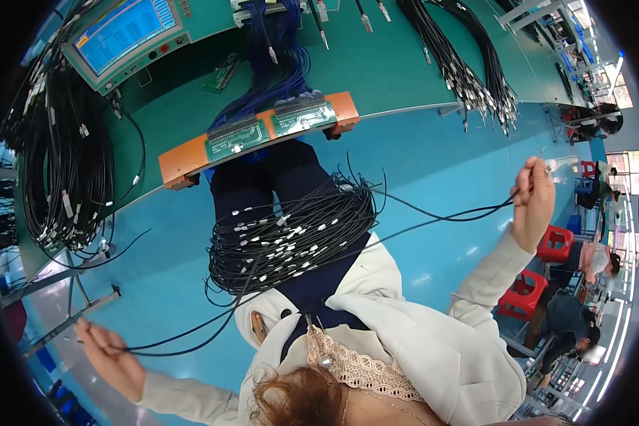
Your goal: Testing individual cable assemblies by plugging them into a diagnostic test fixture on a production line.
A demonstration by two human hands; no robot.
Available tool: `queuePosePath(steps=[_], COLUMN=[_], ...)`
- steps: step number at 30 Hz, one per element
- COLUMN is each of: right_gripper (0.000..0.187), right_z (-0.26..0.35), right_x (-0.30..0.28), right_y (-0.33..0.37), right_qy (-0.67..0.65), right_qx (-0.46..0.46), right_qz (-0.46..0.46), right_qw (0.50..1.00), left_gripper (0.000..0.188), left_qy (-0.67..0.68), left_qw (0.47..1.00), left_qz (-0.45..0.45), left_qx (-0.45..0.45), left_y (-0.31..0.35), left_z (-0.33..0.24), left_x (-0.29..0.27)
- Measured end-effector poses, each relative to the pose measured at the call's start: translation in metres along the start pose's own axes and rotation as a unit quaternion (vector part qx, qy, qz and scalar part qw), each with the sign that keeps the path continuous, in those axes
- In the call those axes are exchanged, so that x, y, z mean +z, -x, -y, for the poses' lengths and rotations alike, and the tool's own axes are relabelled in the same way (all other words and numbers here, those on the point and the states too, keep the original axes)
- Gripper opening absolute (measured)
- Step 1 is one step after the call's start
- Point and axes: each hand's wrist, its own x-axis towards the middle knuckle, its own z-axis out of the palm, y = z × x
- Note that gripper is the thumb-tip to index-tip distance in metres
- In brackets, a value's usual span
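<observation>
A thick bundle of thin black cables [291, 245] with small white tags and silvery connectors lies across my lap. My left hand [112, 358], far out at the lower left, is closed on the ends of black cables that run back toward the bundle. Out to the right and higher, my right hand [534, 206] pinches other black cable ends between thumb and fingers. The cables hang in shallow curves from both hands over the lap. Whether the same cables reach both hands, I cannot tell among the crossing strands.
Ahead, an orange fixture [184, 160] carrying two green circuit boards [236, 140] sits at the green table's [376, 78] edge, with blue wires behind. A tester with a screen [128, 35] stands far left. More black cables hang left [67, 170] and right [461, 64]. Red stools [524, 295] and people are at right.
</observation>
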Motion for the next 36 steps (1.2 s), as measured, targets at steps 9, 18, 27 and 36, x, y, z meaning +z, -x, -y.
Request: queuePosePath(steps=[9,18,27,36], right_gripper=[0.029,0.026,0.029,0.028], right_z=[-0.213,-0.109,-0.134,-0.136], right_x=[-0.03,0.18,0.218,0.223], right_y=[-0.062,0.059,0.059,0.052], right_qy=[0.538,-0.064,-0.208,-0.267], right_qx=[-0.316,0.165,0.32,0.388], right_qz=[-0.108,0.364,0.425,0.4], right_qw=[0.774,0.914,0.821,0.786], left_gripper=[0.031,0.025,0.022,0.022], left_qy=[-0.348,0.001,0.077,0.134], left_qw=[0.932,0.882,0.801,0.818], left_qz=[-0.002,0.445,0.526,0.479], left_qx=[-0.1,-0.157,-0.277,-0.288], left_y=[-0.155,0.043,0.084,0.081], left_z=[0.215,0.129,0.148,0.166], left_x=[-0.153,0.096,0.17,0.177])
